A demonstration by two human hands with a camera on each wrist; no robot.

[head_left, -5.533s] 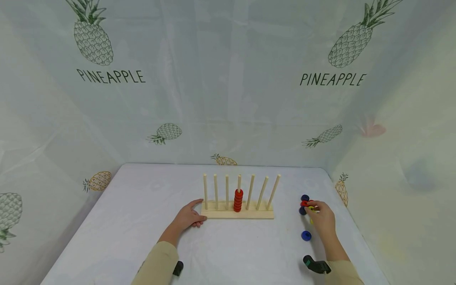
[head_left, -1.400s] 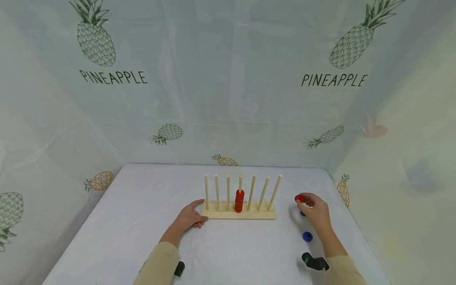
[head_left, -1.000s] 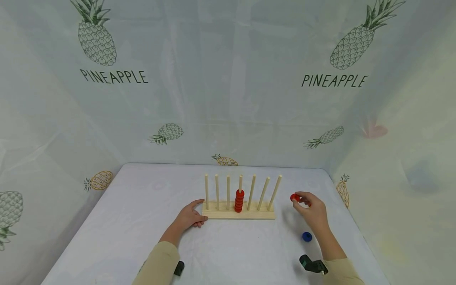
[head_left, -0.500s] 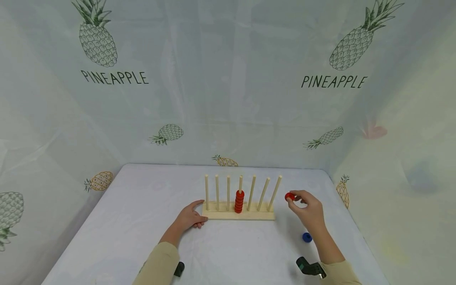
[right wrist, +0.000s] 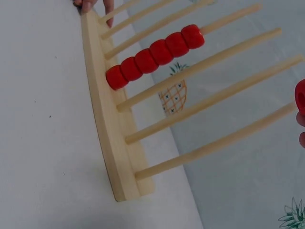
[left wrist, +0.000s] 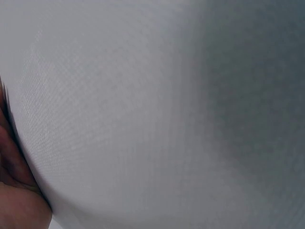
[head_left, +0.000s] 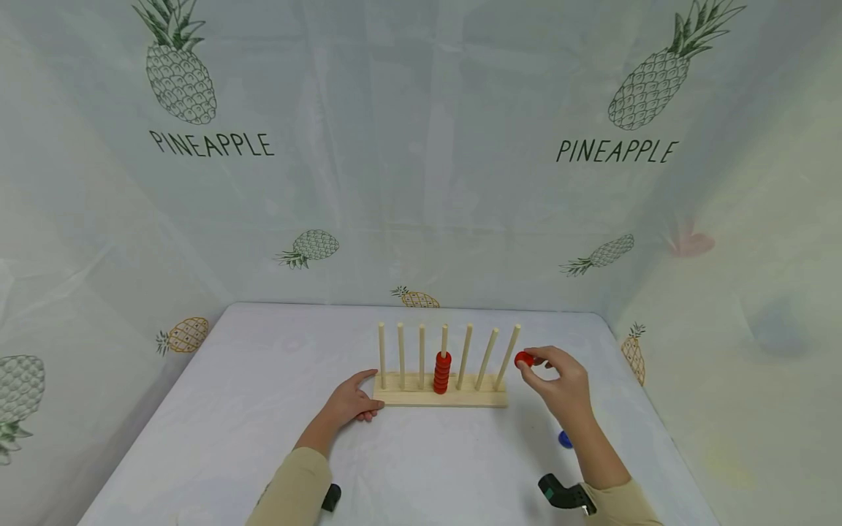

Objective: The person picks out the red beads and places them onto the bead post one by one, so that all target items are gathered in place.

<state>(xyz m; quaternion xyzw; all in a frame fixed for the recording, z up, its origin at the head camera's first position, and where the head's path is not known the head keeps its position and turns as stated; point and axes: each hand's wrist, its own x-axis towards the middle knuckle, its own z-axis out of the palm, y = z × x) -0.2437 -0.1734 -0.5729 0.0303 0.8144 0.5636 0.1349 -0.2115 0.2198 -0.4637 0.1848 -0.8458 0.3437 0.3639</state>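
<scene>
A pale wooden abacus stand [head_left: 427,398] with a row of upright pegs stands mid-table. Several red beads [head_left: 442,372] are stacked on its middle peg; the other pegs are bare. My left hand [head_left: 345,402] grips the stand's left end, thumb at the front and index finger behind. Between right thumb and fingertips, my right hand [head_left: 564,383] pinches one red bead [head_left: 523,359], just right of the rightmost peg's upper part. That held bead [right wrist: 300,98] shows at the right wrist view's edge. The left wrist view has only part of the left hand [left wrist: 21,200] and blurred white.
A blue bead [head_left: 565,439] lies on the white-covered table [head_left: 421,467], partly hidden by the right forearm. A pineapple-print curtain [head_left: 421,183] surrounds the table. Black wrist devices [head_left: 564,493] stick out near both sleeves.
From the loose beads at right, the right hand has picked up a red bead and carried it left to the rightmost peg. The left hand and the stacked beads stay put.
</scene>
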